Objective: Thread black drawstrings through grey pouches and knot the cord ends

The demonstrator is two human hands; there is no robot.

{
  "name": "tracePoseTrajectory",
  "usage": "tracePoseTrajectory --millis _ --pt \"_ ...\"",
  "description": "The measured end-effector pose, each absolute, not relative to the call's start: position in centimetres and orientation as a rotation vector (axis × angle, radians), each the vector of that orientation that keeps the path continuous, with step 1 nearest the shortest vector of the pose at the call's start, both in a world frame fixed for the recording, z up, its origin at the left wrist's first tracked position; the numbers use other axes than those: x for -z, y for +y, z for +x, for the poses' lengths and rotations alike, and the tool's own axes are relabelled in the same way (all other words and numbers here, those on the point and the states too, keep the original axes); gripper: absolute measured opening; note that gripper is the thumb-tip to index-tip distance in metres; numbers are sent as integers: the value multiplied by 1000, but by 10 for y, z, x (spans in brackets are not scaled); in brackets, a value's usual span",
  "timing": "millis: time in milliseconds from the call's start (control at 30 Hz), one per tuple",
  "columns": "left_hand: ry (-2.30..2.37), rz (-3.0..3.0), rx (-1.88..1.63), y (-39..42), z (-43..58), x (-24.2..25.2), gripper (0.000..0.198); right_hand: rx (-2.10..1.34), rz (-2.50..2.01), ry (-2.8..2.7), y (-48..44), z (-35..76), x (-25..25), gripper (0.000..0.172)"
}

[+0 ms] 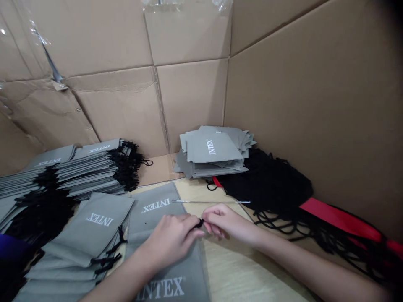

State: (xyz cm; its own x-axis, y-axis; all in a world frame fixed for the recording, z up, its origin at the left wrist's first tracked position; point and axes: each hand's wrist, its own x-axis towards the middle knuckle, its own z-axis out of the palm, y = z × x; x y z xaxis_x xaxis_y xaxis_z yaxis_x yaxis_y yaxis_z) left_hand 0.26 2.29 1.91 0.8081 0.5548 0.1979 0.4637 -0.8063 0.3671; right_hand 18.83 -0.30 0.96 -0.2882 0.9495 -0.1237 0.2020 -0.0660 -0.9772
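My left hand (174,237) and my right hand (222,222) meet over the work surface, fingers pinched on a short dark bit of black cord (200,223). The rest of the cord is hidden behind the fingers. Beneath my left hand lies a grey fabric pouch (157,260) with white INTEX lettering. A thin metal rod (217,202), looped at its left end, lies just beyond my hands. It runs from the upper part of the grey fabric towards a heap of black cords (267,180) on the right.
Grey pouches with black cords form a tall stack (91,170) at the back left, with a looser pile (91,226) nearer. Another grey stack (210,147) stands at the back. A red strip (340,218) lies among the cords. Cardboard walls (192,96) surround the surface.
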Motion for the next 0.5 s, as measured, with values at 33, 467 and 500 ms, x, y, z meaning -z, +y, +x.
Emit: tracePoseTrajectory --millis 33,467,500 --pt "753 2637 -445 21 4 -19 21 -1442 -1263 -1522 -3 188 -9 27" --pt "727 1801 -808 27 12 -18 37 -1268 -979 -1535 -17 170 2 28" --pt "729 1794 -805 26 12 -17 38 -1219 -1004 -1563 -18 168 3 29"
